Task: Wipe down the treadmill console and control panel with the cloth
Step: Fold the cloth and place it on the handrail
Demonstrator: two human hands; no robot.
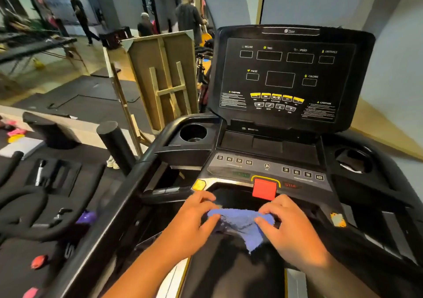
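Note:
A blue cloth is stretched between my two hands, just below the treadmill's control panel. My left hand pinches its left edge and my right hand pinches its right edge; a corner hangs down between them. The red stop button sits right above the cloth. The black upright console, with dark display windows and yellow keys, rises behind the panel.
Cup holders sit left and right of the panel. The left handrail runs down toward me. A wooden frame leans beyond it. Other gym machines stand to the left, and people are far off.

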